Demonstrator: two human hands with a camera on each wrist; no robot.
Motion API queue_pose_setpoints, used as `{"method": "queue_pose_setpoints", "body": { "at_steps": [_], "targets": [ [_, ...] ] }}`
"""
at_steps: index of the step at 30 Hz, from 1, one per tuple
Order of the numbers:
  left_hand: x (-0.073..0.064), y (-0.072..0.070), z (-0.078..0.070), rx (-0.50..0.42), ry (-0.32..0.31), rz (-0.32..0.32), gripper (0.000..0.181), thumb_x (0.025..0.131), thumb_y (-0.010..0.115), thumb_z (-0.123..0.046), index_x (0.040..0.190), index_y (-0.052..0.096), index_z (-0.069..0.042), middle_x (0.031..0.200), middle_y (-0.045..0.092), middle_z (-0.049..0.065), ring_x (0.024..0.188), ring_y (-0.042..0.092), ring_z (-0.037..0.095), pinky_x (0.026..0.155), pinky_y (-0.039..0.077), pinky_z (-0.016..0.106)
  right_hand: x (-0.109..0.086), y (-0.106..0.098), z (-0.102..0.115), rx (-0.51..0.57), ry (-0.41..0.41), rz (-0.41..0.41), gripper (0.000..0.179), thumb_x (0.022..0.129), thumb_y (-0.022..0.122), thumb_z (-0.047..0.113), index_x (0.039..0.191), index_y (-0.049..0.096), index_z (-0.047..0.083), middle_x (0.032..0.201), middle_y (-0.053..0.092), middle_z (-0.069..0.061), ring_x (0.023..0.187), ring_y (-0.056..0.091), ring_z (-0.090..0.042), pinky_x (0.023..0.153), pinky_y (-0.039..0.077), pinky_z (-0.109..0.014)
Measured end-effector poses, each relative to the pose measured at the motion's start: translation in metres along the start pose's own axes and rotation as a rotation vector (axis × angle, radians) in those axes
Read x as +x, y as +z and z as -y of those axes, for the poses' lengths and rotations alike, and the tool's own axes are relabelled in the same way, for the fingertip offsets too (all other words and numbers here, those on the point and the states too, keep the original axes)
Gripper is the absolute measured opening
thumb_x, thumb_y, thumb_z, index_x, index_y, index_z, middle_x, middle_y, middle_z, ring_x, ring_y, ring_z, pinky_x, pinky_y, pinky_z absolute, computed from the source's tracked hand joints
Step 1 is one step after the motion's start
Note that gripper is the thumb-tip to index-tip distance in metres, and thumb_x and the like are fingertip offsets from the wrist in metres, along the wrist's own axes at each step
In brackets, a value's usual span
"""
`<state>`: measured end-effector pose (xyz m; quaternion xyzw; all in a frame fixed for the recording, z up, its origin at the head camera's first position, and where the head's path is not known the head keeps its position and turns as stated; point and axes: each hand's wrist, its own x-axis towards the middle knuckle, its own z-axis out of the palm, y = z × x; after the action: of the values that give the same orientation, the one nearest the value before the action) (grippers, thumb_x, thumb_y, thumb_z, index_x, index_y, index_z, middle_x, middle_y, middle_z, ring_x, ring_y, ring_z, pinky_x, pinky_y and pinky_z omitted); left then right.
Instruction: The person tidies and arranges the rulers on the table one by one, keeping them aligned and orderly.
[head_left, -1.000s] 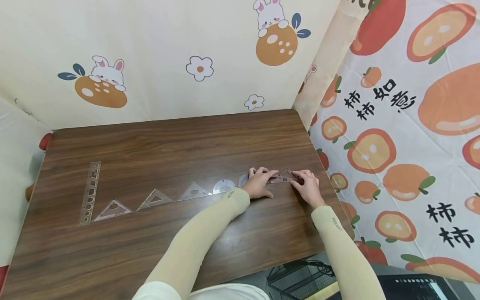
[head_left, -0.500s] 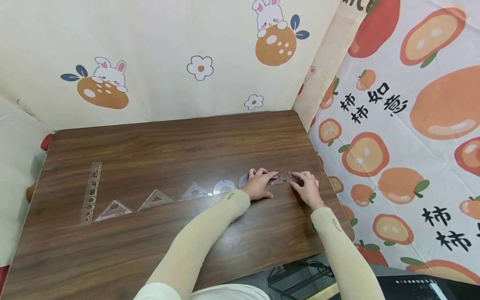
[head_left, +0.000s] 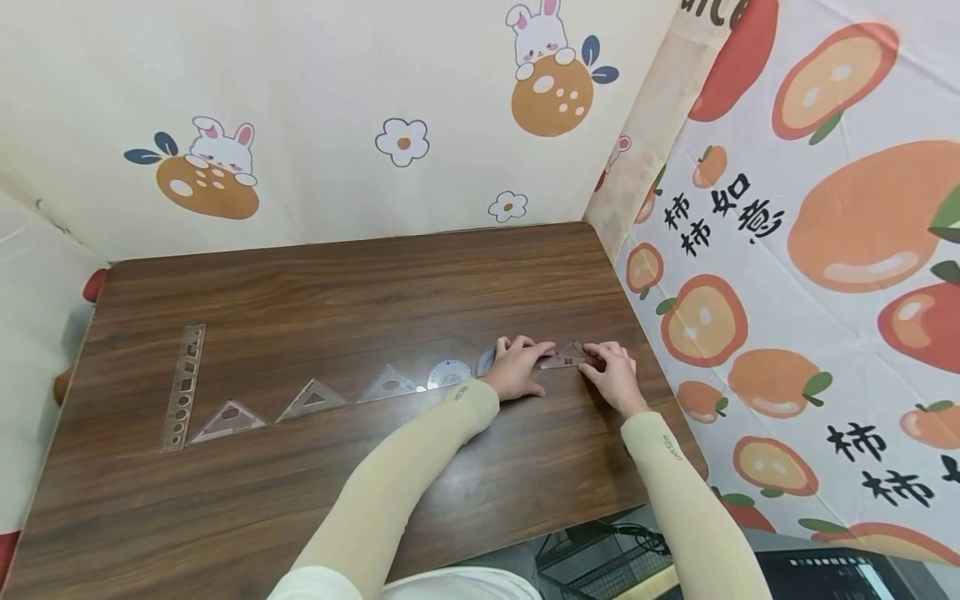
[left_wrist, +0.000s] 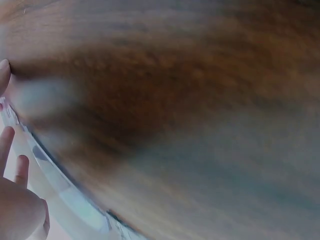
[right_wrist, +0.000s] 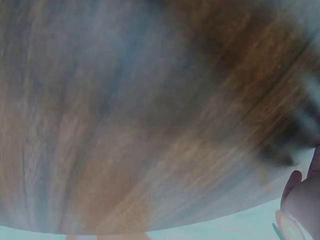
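In the head view a small clear set square (head_left: 567,357) lies flat on the brown table, between both hands. My right hand (head_left: 617,377) holds its right corner between thumb and fingers. My left hand (head_left: 515,369) is spread beside its left corner; one outstretched finger reaches that corner, while the thumb rests apart, nearer the table's front. Partly covered by the left hand is a round-edged clear piece (head_left: 486,360). Just left of it lies a protractor (head_left: 449,373). The left wrist view catches the left hand (left_wrist: 19,205) at its edge, and the right wrist view catches the right hand (right_wrist: 305,202).
Further left along the same line lie three more set squares, a bluish one (head_left: 389,383), a clear one (head_left: 311,398) and a pinkish one (head_left: 229,419). A stencil ruler (head_left: 183,387) lies at the far left. Patterned cloth (head_left: 720,333) borders the table's right side.
The hands and the set square stay nearly still. The head view has shifted slightly, so the right-hand cloth appears further left.
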<state>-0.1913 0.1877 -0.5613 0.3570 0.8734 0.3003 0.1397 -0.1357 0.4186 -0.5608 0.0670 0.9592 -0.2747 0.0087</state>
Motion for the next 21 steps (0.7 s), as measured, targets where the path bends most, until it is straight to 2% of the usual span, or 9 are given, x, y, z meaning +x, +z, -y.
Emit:
{"method": "queue_pose_setpoints", "body": {
  "at_steps": [6,11,16,21],
  "targets": [
    [0.002,-0.01,0.005,-0.001,-0.018,-0.012,0.092,0.069,0.085,-0.034,0.146,0.037,-0.021,0.14,0.053,-0.017,0.125,0.041,0.015,0.105,0.017,0.047,0.009,-0.005,0.001,0.014,-0.013,0.006,0.048,0.086,0.071,0.028,0.128,0.059,0.01,0.123,0.05,-0.014,0.114,0.042,-0.032,0.099,0.024,-0.054],
    [0.004,-0.021,0.014,0.002,-0.036,-0.092,0.094,0.065,0.087,-0.037,0.145,0.039,-0.022,0.139,0.054,-0.017,0.124,0.042,0.015,0.104,0.019,0.047,0.021,-0.011,0.01,0.044,-0.034,0.026,0.059,0.085,0.071,0.035,0.136,0.052,0.011,0.133,0.046,-0.015,0.125,0.038,-0.034,0.105,0.022,-0.057],
    [0.006,-0.038,0.026,-0.01,-0.039,-0.157,0.097,0.063,0.087,-0.04,0.145,0.039,-0.02,0.141,0.053,-0.014,0.125,0.042,0.016,0.103,0.02,0.047,0.034,-0.014,0.021,0.071,-0.067,0.047,0.069,0.083,0.071,0.045,0.139,0.049,0.012,0.14,0.043,-0.014,0.132,0.035,-0.035,0.108,0.021,-0.059],
    [0.003,-0.06,0.039,-0.022,-0.1,-0.174,0.099,0.064,0.086,-0.042,0.147,0.036,-0.021,0.143,0.05,-0.013,0.13,0.038,0.017,0.106,0.018,0.047,0.048,-0.016,0.032,0.095,-0.109,0.065,0.074,0.081,0.071,0.051,0.14,0.048,0.013,0.144,0.042,-0.011,0.135,0.033,-0.034,0.109,0.021,-0.06]
  ]
}}
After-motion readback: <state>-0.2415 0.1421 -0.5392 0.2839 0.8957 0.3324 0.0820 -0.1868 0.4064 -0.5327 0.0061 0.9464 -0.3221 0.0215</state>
